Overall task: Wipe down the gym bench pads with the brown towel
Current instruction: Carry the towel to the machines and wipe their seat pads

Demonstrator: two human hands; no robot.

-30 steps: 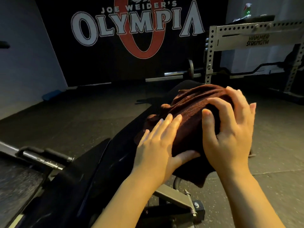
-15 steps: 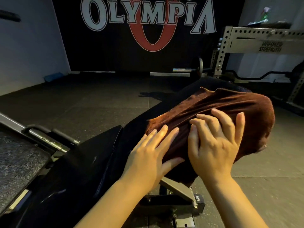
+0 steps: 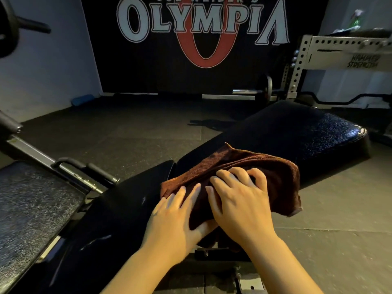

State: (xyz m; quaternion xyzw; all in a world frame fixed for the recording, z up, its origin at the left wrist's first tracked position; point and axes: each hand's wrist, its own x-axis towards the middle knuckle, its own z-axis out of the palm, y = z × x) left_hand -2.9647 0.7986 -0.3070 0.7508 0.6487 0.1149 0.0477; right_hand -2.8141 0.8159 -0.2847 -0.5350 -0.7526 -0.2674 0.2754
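On the black bench pad (image 3: 297, 132), brown towel (image 3: 244, 166), left hand (image 3: 176, 215) flat, right hand (image 3: 239, 202) fingers curled, both pressing it

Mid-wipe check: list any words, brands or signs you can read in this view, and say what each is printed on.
"JOE WEIDER'S": top of the black wall banner, partly cut off by the frame edge.
"OLYMPIA": large white letters across the same banner, over a red ring.
"HAMMER STRENGTH": blurred but legible on the crossbeam of the pale rack at right.
Nothing readable on the brown towel, the bench pad, or the blurred items on top of the rack.
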